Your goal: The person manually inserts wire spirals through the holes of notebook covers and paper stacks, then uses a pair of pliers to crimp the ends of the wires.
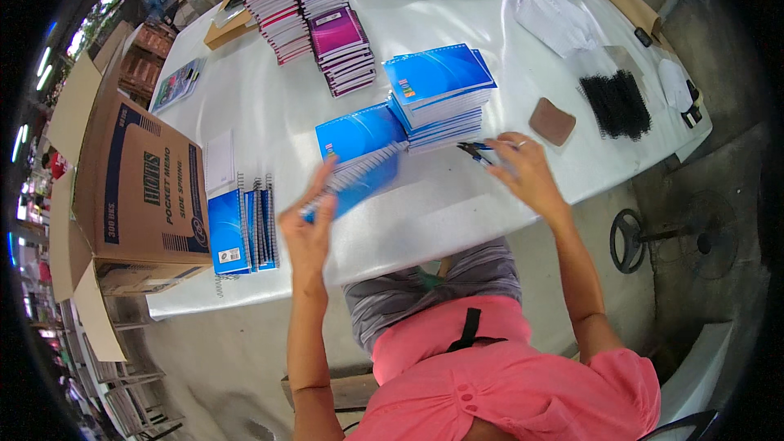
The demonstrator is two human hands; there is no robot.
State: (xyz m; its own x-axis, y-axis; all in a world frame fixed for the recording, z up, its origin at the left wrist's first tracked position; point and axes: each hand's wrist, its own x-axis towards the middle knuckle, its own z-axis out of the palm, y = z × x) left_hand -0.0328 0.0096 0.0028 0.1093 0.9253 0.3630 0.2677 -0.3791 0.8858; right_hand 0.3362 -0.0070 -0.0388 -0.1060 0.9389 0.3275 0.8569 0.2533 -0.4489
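Observation:
My left hand (307, 220) grips a small blue spiral notebook (369, 181) by its edge, thumb on one side and fingers on the other. The notebook is smeared by motion and tilted above the near part of the table. In my right hand (529, 173) is a pair of pliers (475, 153) with dark jaws, pointing left toward the notebooks. Just beyond both hands rises a stack of blue notebooks (441, 77). Another blue notebook (355, 132) lies against the stack's left side, partly covered by the held one.
Upright blue spiral notebooks (243, 229) stand by an open cardboard box (151, 188) at the left. Purple and red notebook piles (335, 28) are at the back. Black wire coils (616, 106) and a brown pad (553, 121) lie on the table's (465, 204) right side.

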